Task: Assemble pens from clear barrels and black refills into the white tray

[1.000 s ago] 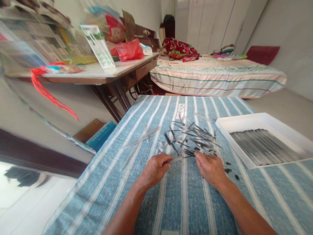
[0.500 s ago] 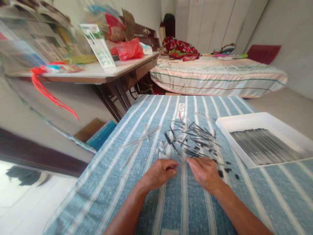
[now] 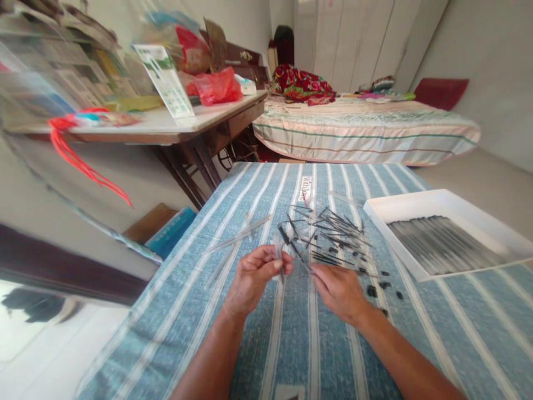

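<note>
My left hand point(image 3: 256, 275) is closed around a clear plastic pen barrel point(image 3: 278, 258), held nearly upright between thumb and fingers. To its right, my right hand point(image 3: 339, 291) pinches the near end of a thin black pen refill point(image 3: 300, 255), which slants away toward a black pen cap point(image 3: 283, 234). Beyond the hands lies a loose pile of black refills point(image 3: 339, 225). Small black plugs point(image 3: 372, 290) are scattered beside the right hand. Several clear barrels point(image 3: 239, 233) rest on the cloth to the left.
A white box point(image 3: 391, 247) at the right holds a row of black-capped pens point(image 3: 441, 244). A striped blue cloth point(image 3: 166, 333) covers the table. Beyond stand a side desk point(image 3: 166, 133) with bags and a bed point(image 3: 366, 130).
My left hand has risen and turned, bringing the clear barrel upright. My right hand has come off that barrel and now pinches a black refill. The view has shifted slightly.
</note>
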A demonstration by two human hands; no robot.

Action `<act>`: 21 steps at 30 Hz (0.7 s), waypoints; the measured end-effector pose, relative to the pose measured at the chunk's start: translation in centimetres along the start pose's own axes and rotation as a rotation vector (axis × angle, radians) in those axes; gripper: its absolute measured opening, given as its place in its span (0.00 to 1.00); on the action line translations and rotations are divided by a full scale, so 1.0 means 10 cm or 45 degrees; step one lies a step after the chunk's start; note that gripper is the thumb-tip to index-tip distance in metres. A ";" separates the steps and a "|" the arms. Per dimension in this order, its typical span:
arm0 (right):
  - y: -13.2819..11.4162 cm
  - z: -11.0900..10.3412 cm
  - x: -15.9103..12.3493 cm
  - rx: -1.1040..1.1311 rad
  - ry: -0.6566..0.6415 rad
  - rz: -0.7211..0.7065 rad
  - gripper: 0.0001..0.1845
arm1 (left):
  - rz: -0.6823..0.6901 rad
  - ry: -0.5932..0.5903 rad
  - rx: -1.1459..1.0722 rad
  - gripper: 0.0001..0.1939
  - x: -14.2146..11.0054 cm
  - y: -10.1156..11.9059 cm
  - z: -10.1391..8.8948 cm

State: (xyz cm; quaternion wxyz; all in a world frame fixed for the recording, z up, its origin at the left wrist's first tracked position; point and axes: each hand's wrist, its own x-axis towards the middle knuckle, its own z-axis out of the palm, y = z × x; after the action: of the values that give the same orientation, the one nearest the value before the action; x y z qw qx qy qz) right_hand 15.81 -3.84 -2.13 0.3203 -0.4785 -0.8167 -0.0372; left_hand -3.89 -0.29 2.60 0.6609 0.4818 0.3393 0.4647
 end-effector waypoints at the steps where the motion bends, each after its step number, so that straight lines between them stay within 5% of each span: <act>1: -0.05 0.02 0.04 0.009 -0.111 0.047 0.09 | 0.017 0.023 -0.028 0.06 0.00 0.01 -0.01; 9: -0.46 0.19 0.52 -0.006 -0.668 0.336 0.14 | 0.054 0.019 -0.106 0.04 0.03 0.04 -0.05; 16: -0.53 0.21 0.58 -0.069 -0.714 0.277 0.16 | -0.008 0.060 -0.069 0.05 0.06 0.05 -0.01; 21: -0.54 0.19 0.58 -0.086 -0.712 0.232 0.14 | -0.036 0.130 0.010 0.15 0.08 0.04 0.02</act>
State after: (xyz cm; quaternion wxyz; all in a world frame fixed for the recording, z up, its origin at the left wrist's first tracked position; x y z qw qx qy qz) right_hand 8.58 -1.59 0.93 0.0687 -0.5520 -0.8252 0.0981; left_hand -3.53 0.43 3.05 0.6474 0.4552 0.3810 0.4781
